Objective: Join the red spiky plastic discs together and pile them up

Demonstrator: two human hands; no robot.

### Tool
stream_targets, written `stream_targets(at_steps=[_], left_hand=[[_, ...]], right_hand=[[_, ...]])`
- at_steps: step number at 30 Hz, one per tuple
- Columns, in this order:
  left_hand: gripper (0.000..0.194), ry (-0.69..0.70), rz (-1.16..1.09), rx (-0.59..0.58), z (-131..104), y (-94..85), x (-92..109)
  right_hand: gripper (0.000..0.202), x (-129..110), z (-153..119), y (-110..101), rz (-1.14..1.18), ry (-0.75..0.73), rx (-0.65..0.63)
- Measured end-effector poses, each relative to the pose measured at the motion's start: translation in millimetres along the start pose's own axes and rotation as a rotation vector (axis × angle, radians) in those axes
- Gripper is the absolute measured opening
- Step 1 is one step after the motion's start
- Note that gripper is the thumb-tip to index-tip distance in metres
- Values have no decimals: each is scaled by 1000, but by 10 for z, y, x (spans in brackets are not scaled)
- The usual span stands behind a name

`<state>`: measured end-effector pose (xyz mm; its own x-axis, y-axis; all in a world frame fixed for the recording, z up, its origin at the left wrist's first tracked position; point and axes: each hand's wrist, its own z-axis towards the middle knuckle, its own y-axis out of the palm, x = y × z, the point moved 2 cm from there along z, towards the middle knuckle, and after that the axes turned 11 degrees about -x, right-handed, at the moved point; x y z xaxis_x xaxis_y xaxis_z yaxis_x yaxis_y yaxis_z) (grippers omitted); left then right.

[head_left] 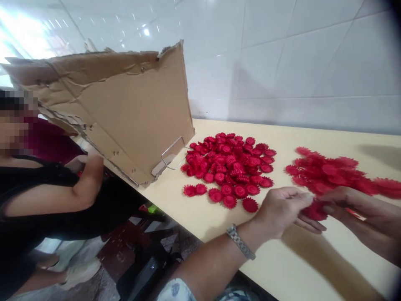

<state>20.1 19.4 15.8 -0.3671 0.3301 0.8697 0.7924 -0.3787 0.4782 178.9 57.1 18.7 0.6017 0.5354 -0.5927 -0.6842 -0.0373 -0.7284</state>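
Observation:
Between my two hands, above the front of the table, is a small red piece with a toothed edge (315, 210). My left hand (283, 211), with a metal watch band on the wrist, pinches it from the left. From the right, the fingers of my right hand (360, 213) close on its other side; blur hides the exact grip. Behind my hands lies a loose pile of flat red toothed pieces (332, 169). Left of that spreads a larger heap of thicker red toothed discs (232, 161), a few of them lying apart at its front.
A torn cardboard panel (138, 117) stands upright at the table's left end, with a bent wire (173, 154) at its foot. Beyond it a person in black (62, 192) sits at the left. A tiled wall (291, 62) runs behind the pale table (219, 225).

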Motion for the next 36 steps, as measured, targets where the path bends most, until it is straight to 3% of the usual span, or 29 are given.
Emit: stream_targets(at_steps=[3,5,7,9,11,14,16,22,25,28,32,36], left_hand=[[30,-60,-270,-154,50,-88,-69],[33,-28,-319,-132,65,-118,-117],[29,42,-307,-19,61,-121,-143],[21,150,-199,157,31,-107,-136],[20,252,22,251,-17,-61,-107],[32,330,380,218,-93,38,-68],[38,337,478,176,-123,82,-52],[42,244,194,92,-39,50,-49],[36,287,154,67,15,25,-52],[31,284,122,34,39,19,-32],[31,225,20,30,54,-15,26],[19,157,74,120,47,-61,49]], right_hand=[[20,-70,11,30,-12,-193,-238],[22,-134,-4,71,-87,-222,-200],[28,-200,-38,121,-170,-178,-82],[37,-246,-81,165,-235,-52,54],[43,-266,-112,212,-215,89,73],[41,-269,-111,274,28,238,-37],[37,-266,-101,287,199,282,-39],[25,-230,-136,249,248,253,-42],[16,-274,-145,171,196,188,10],[16,-344,-130,108,285,163,-2],[23,-370,-121,102,503,165,-91],[26,-349,-136,112,609,187,-122]])
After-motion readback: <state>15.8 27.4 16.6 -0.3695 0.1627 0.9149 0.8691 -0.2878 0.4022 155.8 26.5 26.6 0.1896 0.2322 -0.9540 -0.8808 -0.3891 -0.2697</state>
